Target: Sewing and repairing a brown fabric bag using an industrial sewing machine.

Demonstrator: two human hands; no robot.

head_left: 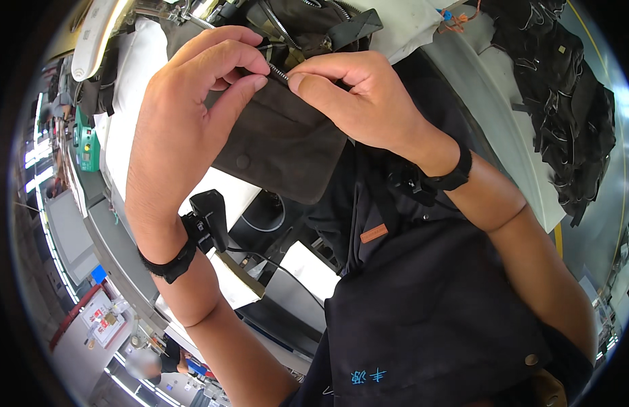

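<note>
Near the top middle, a short stretch of metal-toothed zipper runs between my two hands. My left hand is closed in a pinch at one end of that stretch, thumb against fingers. From the other side my right hand pinches it between thumb and forefinger. Below them hangs a dark brown fabric flap with a round snap button. More dark cloth with zipper teeth is bunched beyond my fingers. The fingertips hide the exact grip points.
A white machine arm with a lit lamp stands at the upper left. Dark fabric pieces hang in a heap at the right, past a grey table edge. A green box is far left; another person is at lower left.
</note>
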